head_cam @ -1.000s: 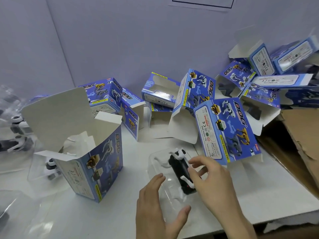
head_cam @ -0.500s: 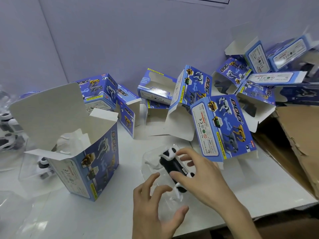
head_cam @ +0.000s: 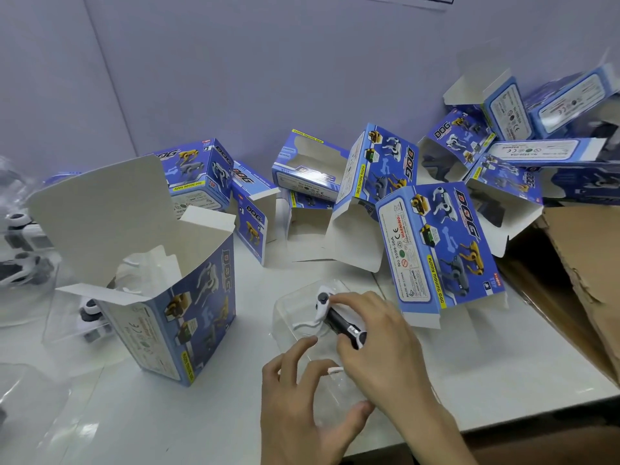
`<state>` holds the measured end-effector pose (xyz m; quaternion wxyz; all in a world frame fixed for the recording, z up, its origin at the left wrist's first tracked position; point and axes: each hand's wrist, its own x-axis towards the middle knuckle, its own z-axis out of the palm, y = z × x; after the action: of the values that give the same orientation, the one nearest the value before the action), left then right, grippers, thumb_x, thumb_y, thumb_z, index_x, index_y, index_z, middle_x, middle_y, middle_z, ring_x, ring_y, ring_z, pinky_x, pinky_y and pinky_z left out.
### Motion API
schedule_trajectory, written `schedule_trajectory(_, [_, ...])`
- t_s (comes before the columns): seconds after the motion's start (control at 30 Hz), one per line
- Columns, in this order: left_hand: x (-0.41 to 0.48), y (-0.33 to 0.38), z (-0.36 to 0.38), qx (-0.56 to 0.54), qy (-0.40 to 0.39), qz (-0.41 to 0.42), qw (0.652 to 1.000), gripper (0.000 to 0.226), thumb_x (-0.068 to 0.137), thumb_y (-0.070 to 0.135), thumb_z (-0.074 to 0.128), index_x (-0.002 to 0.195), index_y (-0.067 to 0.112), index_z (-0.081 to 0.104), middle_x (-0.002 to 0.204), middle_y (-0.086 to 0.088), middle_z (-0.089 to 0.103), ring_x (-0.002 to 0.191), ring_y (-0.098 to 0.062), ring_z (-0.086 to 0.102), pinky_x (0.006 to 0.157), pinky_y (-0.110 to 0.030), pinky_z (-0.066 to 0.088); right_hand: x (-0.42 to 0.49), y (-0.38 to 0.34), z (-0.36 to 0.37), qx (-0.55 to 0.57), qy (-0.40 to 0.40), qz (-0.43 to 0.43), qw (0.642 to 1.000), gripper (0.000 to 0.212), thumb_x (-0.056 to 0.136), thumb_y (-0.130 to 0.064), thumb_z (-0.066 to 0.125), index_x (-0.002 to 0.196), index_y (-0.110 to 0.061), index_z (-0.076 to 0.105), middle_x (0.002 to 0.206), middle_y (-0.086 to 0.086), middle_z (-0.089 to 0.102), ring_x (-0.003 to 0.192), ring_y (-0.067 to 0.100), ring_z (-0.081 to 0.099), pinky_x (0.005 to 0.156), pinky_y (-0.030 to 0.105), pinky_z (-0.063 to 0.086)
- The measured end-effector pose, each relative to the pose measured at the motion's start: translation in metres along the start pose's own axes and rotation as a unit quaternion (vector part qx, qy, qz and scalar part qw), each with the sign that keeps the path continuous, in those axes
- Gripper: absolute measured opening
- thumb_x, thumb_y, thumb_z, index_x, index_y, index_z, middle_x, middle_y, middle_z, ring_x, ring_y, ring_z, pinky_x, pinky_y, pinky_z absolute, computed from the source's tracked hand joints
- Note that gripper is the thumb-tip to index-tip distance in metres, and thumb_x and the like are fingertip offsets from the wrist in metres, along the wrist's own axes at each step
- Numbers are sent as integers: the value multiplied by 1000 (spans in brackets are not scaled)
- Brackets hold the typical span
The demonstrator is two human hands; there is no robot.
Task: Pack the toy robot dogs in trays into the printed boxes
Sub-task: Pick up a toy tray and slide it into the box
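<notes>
Surface: white table [head_cam: 469, 374] set against a plain pale wall [head_cam: 268, 62].

Item in hand: one toy robot dog [head_cam: 335, 318], with a black body and white legs. It lies in a clear tray [head_cam: 285, 317] on the table, directly ahead of you.

Long axis: diagonal, with the head far-left and the rear near-right.

Your right hand [head_cam: 379, 340] is the nearer one. It is on the dog, with fingers curled over the body from the right. Your left hand [head_cam: 298, 407] sits just near-left of the dog, spread over the near part of the tray with fingers bent and thumb at the near edge. The tray is transparent, so you cannot tell whether that hand clamps it or only rests on it.

Judgement: the dog looks not fully seated, so press it home before you lift the tray.

Targets: the upright open box [head_cam: 194, 317] stands to your left with its mouth up. It already appears to hold a tray. The leaning box [head_cam: 436, 250] is just beyond your right hand, with its flaps loose.

Counts:
- Dogs: one under your hands, one in the open box, one beside that box [head_cam: 89, 308], and at least one more blurred at far left [head_cam: 23, 229].
- Printed boxes: about thirteen. The right-hand pile overlaps, so the count is not firm.
- Brown carton [head_cam: 590, 256]: one, at the right edge.
</notes>
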<state>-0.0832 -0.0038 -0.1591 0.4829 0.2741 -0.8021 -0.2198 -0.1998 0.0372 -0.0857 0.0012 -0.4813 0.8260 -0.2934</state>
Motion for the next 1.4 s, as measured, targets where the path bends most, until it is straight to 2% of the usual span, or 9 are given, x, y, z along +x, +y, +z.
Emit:
schedule_trajectory(0.1, [2, 2, -1, -19, 31, -13, 999, 75, 60, 64, 74, 112, 11, 66, 122, 2, 62, 111, -13, 48, 78, -35, 50, 2, 4, 9, -12, -19, -7, 1000, 43, 86, -30, 61, 124, -50, 55, 105, -26, 60, 94, 1, 41, 86, 22, 30])
schedule_trajectory(0.23, [6, 4, -2, -3, 35, 12, 999, 69, 62, 63, 72, 105, 9, 69, 119, 5, 60, 120, 4, 39, 85, -30, 43, 2, 10, 15, -21, -7, -11, 1000, 39, 89, -38, 62, 125, -50, 58, 113, -32, 61, 96, -3, 36, 85, 16, 19])
schedule_trajectory(0.47, [5, 5, -5, -21, 37, 11, 999, 58, 62, 60, 73, 105, 24, 61, 118, 10, 58, 105, -12, 45, 92, -15, 36, 1, 16, 16, -34, -29, -35, 998, 38, 91, -51, 62, 128, -49, 58, 132, -34, 50, 115, -1, 34, 95, 18, 15])
schedule_trajectory(0.63, [3, 5, -7, -38, 14, -13, 999, 56, 59, 60, 72, 105, 33, 57, 121, 5, 61, 101, -26, 51, 88, -15, 39, 5, 15, -3, 219, 109, 28, 969, 32, 100, -10, 54, 123, -30, 66, 131, -23, 55, 125, -16, 40, 110, 19, 34])
schedule_trajectory(0.77, [0, 3, -7, -46, 11, -19, 999, 53, 59, 61, 73, 104, 38, 58, 125, 7, 60, 103, -24, 52, 87, -15, 39, -4, 14, -13, 240, 192, 33, 951, 40, 96, 1, 57, 124, -25, 68, 133, -20, 58, 127, -16, 41, 107, 22, 38])
schedule_trajectory(0.93, [-3, -3, -7, -56, -2, -10, 998, 33, 62, 59, 74, 84, 35, 68, 127, 6, 60, 107, -21, 49, 89, -12, 36, -26, 22, 6, 249, 47, 147, 956, 50, 89, -22, 73, 130, -41, 52, 134, -24, 49, 132, 3, 44, 112, 34, 38])
schedule_trajectory(1.07, [-4, -3, -4, -30, -6, -25, 999, 31, 61, 60, 74, 74, 32, 70, 127, 9, 59, 108, -22, 48, 82, -19, 40, -31, 28, 16, 329, 19, 205, 922, 41, 84, -26, 79, 117, -39, 57, 121, -21, 61, 117, -6, 54, 99, 22, 43])
schedule_trajectory(1.27, [-1, 7, -13, -39, -4, -55, 998, 30, 67, 54, 70, 83, 28, 75, 125, 3, 64, 103, -25, 54, 76, -27, 47, -29, 31, 18, 360, 27, 239, 902, 48, 76, -27, 85, 115, -34, 59, 116, -17, 64, 110, -9, 57, 89, 16, 43])
schedule_trajectory(1.4, [-10, -1, -46, -98, 126, -183, 970, 64, 66, 56, 66, 114, 13, 64, 121, -7, 65, 105, -15, 62, 80, -20, 49, -34, 39, 10, 290, -29, 284, 914, 88, 60, -69, 74, 137, -36, 46, 131, -19, 49, 127, 5, 45, 104, 28, 38])
